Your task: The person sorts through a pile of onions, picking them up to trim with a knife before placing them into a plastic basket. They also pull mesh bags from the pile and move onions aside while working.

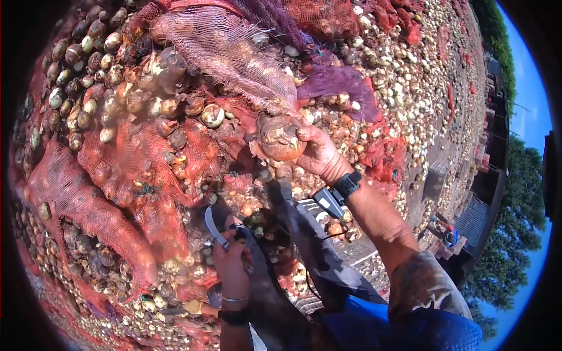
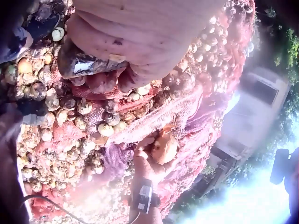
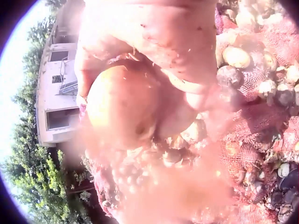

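In the head view my right hand (image 1: 322, 155) holds a large brown onion (image 1: 282, 139), thumb on its near side and fingers mostly hidden behind. The onion's papery skin is loose at one edge. It fills much of the right wrist view as a pale round onion (image 3: 124, 100) under the palm. Lower down, my left hand (image 1: 232, 266) grips a small knife with a curved, hooked blade (image 1: 213, 227); the blade points up and away from the onion. The left wrist view shows the right hand (image 2: 148, 163) cupping the onion (image 2: 164, 146) beyond the left hand's fingers.
Onions lie piled all around. A pink mesh sack (image 1: 234, 64) stretches just beyond the held onion, with red mesh sacks (image 1: 96, 199) to the left and purple netting (image 1: 339, 88) at upper right. My legs (image 1: 328, 257) stand among the onions. Another person (image 1: 449, 237) is far off.
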Demonstrator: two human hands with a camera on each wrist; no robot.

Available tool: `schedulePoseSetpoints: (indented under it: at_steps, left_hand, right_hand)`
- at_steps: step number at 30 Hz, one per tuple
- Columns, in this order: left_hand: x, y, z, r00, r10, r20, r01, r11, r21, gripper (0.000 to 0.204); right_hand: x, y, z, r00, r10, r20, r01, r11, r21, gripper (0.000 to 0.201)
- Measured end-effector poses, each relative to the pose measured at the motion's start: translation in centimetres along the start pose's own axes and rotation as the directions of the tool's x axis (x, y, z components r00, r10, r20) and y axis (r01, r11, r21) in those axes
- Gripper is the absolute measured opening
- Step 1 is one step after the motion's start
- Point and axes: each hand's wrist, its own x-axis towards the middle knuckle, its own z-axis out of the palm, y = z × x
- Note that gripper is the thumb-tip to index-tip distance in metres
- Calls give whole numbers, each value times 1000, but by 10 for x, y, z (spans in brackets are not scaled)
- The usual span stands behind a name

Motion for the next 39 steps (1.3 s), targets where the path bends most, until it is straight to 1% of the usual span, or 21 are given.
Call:
schedulePoseSetpoints:
  at_steps: [4, 6, 7, 9, 10, 11, 12, 13, 15, 16, 18, 19, 20, 22, 24, 26, 29, 32, 34, 38, 39]
  left_hand:
    - [-12, 6, 15, 999, 31, 5, -32, 995, 89, 29]
    - [-19, 11, 23, 1000, 30, 3, -30, 991, 128, 30]
    - [-23, 15, 24, 1000, 21, 4, -21, 990, 137, 28]
    - [-24, 19, 21, 1000, 2, -11, 0, 988, 151, 28]
    - [-25, 20, 20, 1000, -21, -5, 22, 987, 158, 27]
    - [-28, 22, 21, 1000, -24, -14, 26, 987, 159, 27]
    - [-30, 25, 23, 1000, -3, -27, 8, 984, 177, 27]
    - [-33, 28, 23, 999, 19, -41, -10, 980, 198, 26]
    - [-38, 32, 26, 999, 7, -51, 3, 982, 189, 26]
    - [-39, 36, 28, 999, 2, -54, 8, 984, 177, 26]
    - [-50, 41, 34, 993, 34, -112, -13, 983, 185, 26]
    - [-56, 40, 34, 995, 27, -97, -7, 981, 195, 26]
    - [-62, 39, 34, 997, 21, -77, -5, 979, 202, 27]
    - [-76, 35, 31, 995, 88, -52, -76, 978, 194, 31]
    - [-99, 39, 42, 995, 60, -76, -52, 993, 103, 30]
    - [-109, 39, 51, 996, 35, -87, -32, 999, 33, 30]
    - [-99, 38, 58, 999, 21, -39, -26, 992, -127, 30]
    - [-67, 36, 47, 998, -55, 37, 61, 978, -199, 29]
    - [-39, 39, 36, 988, -119, 100, 139, 964, -226, 28]
    - [8, 28, 2, 994, -108, 26, 112, 967, -228, 26]
    - [15, 25, -9, 985, -171, 7, 170, 970, -173, 27]
  right_hand:
    - [-35, -15, -4, 997, -59, 52, 63, 995, -71, 78]
    - [-77, -33, -4, 1000, 5, 28, 7, 921, -390, 80]
    - [-102, -50, -12, 989, 106, -104, -149, 726, -672, 76]
    - [-157, -65, -37, 963, 166, -213, -265, 427, -864, 65]
    - [-187, -69, -50, 960, 114, -256, -265, 72, -962, 65]
    - [-222, -67, -87, 898, 175, -403, -435, 231, -870, 62]
    - [-258, -61, -121, 861, 92, -500, -506, 52, -861, 53]
    - [-280, -59, -125, 863, 104, -495, -502, 54, -863, 53]
    - [-311, -55, -135, 681, 183, -710, -438, -674, -594, 81]
    - [-326, -50, -156, 743, 15, -669, -486, -675, -555, 89]
    - [-317, -45, -215, 705, -261, -659, -707, -328, -627, 89]
    - [-314, -31, -283, 762, -350, -546, -610, -104, -785, 83]
    - [-281, -39, -260, 790, -285, -543, -560, 24, -828, 66]
    - [-218, -39, -236, 864, -317, -391, -446, -124, -886, 50]
    - [-144, -43, -147, 905, -277, -321, -386, -223, -895, 42]
    - [-76, -30, -95, 964, -266, -11, -93, -296, -951, 47]
    - [16, -13, 20, 916, -206, 344, 242, -401, -884, 56]
    - [99, 12, 115, 842, -226, 491, 304, -552, -776, 61]
    - [159, 27, 150, 714, -241, 657, 334, -708, -622, 61]
    - [237, 57, 193, 688, -163, 707, 297, -826, -479, 62]
    - [248, 63, 199, 787, -135, 602, 229, -842, -488, 63]
